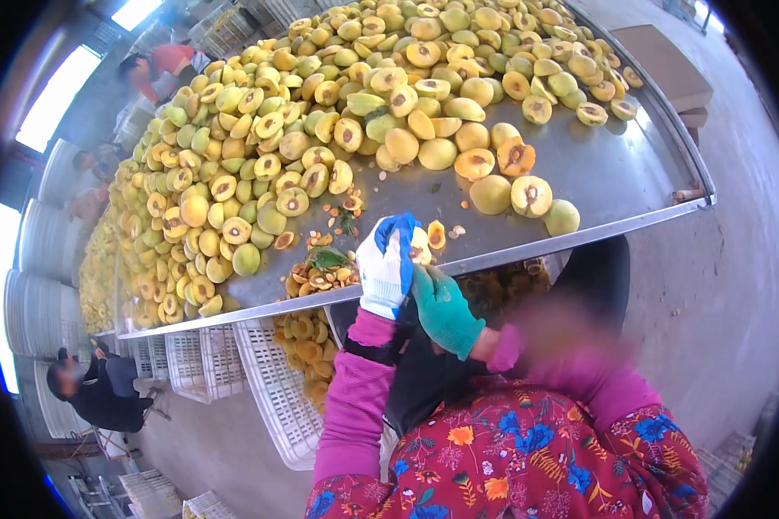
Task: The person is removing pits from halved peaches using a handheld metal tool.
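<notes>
My left hand [386, 266], in a white and blue glove, is closed around a pale yellow peach half [421, 247] just above the table's near edge. My right hand [446, 310], in a green glove, is closed right below it, its fingertips at the peach half. What the right fingers hold, if anything, is hidden. Beside the left hand lies a small heap of peach scraps and pits [320, 275] with a green leaf [330, 257]. A small orange peach piece [436, 234] sits just beyond the held one.
A large pile of yellow-green peach halves [260, 147] covers much of the metal table [459, 233], which has a raised rim. Below stand white plastic crates [273, 394], one holding peach pieces [307, 350]. Other people [104, 389] sit at the left. A cardboard box [662, 69] stands at right.
</notes>
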The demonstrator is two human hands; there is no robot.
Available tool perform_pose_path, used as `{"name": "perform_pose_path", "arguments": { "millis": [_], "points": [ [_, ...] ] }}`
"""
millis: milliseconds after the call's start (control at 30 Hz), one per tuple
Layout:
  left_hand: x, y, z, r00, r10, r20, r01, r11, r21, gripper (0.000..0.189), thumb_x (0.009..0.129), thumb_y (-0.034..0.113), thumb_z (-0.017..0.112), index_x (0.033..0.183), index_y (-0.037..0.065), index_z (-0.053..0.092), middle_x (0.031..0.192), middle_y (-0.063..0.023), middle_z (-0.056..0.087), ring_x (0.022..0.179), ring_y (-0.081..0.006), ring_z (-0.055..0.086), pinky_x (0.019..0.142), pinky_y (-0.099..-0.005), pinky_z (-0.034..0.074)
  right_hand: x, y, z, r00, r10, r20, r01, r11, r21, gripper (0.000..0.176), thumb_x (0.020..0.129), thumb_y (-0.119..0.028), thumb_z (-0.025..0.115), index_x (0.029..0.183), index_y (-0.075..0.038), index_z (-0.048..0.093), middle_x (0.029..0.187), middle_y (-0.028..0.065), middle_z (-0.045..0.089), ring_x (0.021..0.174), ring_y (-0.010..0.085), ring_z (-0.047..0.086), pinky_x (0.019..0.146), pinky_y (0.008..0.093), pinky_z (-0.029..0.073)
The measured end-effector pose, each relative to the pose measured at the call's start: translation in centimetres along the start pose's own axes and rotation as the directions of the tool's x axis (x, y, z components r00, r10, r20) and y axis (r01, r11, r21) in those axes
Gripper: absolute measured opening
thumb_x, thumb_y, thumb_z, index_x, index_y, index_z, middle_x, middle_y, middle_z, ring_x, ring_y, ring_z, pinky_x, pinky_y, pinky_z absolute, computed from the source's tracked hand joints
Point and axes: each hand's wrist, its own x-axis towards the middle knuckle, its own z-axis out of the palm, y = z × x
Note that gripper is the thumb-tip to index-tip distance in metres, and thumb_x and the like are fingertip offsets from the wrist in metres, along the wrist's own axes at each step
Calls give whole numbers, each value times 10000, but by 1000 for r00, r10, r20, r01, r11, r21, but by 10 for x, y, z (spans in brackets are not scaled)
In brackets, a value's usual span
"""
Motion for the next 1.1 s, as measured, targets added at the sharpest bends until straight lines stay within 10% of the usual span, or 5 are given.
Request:
{"name": "perform_pose_path", "arguments": {
  "millis": [67, 167, 400, 1100],
  "points": [
    [-2, -8, -1, 999, 26, -21, -28, 992, -125, 256, 915, 215, 558, 970, -31, 605, 887, -63, 658, 793, -109, 586, 729, -234, 472, -2, -31, -14, 868, 432, 244, -494, 800, 340, 312, 959, -348, 444, 943, -51, 538, 617, 36, 499, 466, 127, 504, 402, 266, 419],
    [-4, -8, -5, 996, 77, 40, -72, 991, -114, 283, 913, 230, 548, 932, -44, 614, 882, -90, 652, 772, -113, 588, 708, -245, 478, -5, -42, -19, 810, 442, 386, -586, 588, 557, 359, 955, -366, 448, 869, -26, 523, 604, 46, 480, 443, 107, 439, 390, 280, 374],
    [1, -12, 0, 998, -2, 59, -1, 999, 48, 259, 917, 219, 556, 912, -32, 619, 830, -57, 654, 711, -77, 561, 658, -226, 461, 0, -24, -18, 860, 455, 229, -506, 820, 270, 370, 948, -386, 442, 936, -33, 553, 623, 47, 541, 451, 122, 491, 418, 275, 410],
    [-10, -24, 0, 998, 67, 15, -65, 992, -104, 216, 923, 204, 549, 987, 3, 595, 913, -57, 635, 802, -83, 566, 685, -225, 471, -3, -28, -16, 763, 563, 319, -644, 610, 462, 320, 958, -384, 418, 868, -87, 495, 566, 20, 473, 410, 102, 430, 380, 243, 360]
  ]
}}
